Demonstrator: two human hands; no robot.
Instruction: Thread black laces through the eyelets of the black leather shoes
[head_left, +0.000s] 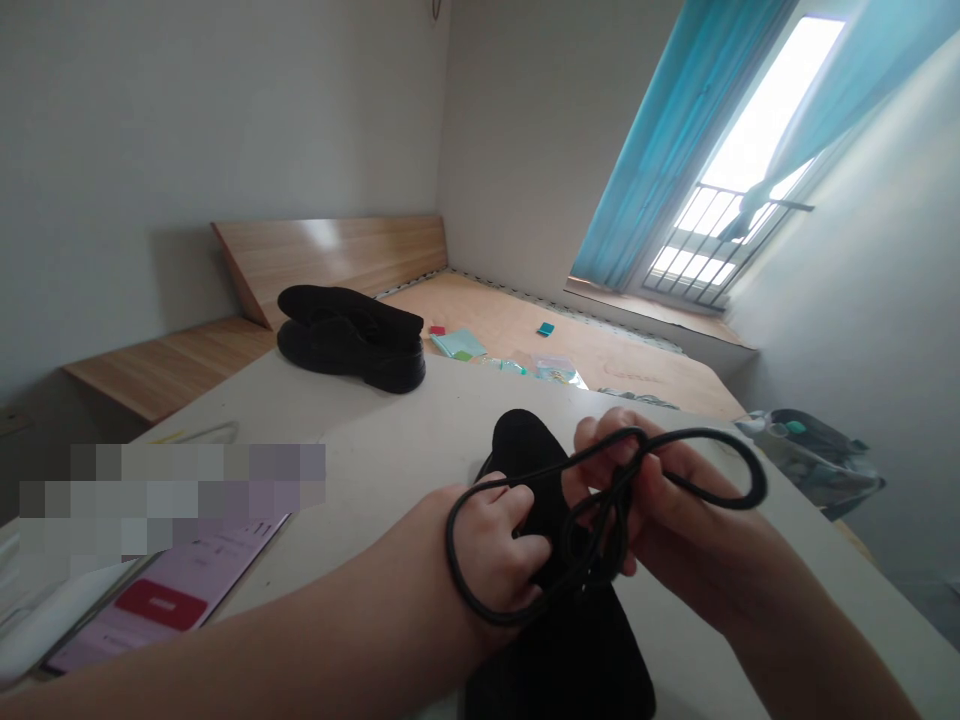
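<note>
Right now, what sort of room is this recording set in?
Probably a bedroom: a wooden headboard stands against the wall behind what looks like a bare bed base, and blue curtains hang at a barred window.

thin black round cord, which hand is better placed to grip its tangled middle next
Probably the right hand: its fingers pinch the thin black cord at that tangle, while the left hand sits curled beside it, ringed by the wide loop.
</note>
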